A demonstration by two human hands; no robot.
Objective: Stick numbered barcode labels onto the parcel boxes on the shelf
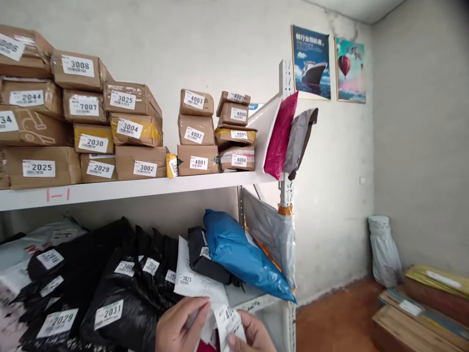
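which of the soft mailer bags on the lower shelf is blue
The blue bag leaning at the lower shelf's right end, beside the grey bag; the other bags to its left are black or white.

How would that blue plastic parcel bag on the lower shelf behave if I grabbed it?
The blue bag looks soft and wrinkled, so it would probably sag and flop. Its glossy film may feel slippery. It leans sloping against the grey bag, so pulling it might shift that one.

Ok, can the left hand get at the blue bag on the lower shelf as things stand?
Probably yes. The blue bag lies on top at the shelf's open front, nothing over it, just above the left hand. But both hands, the right hand too, are pinching a white label.
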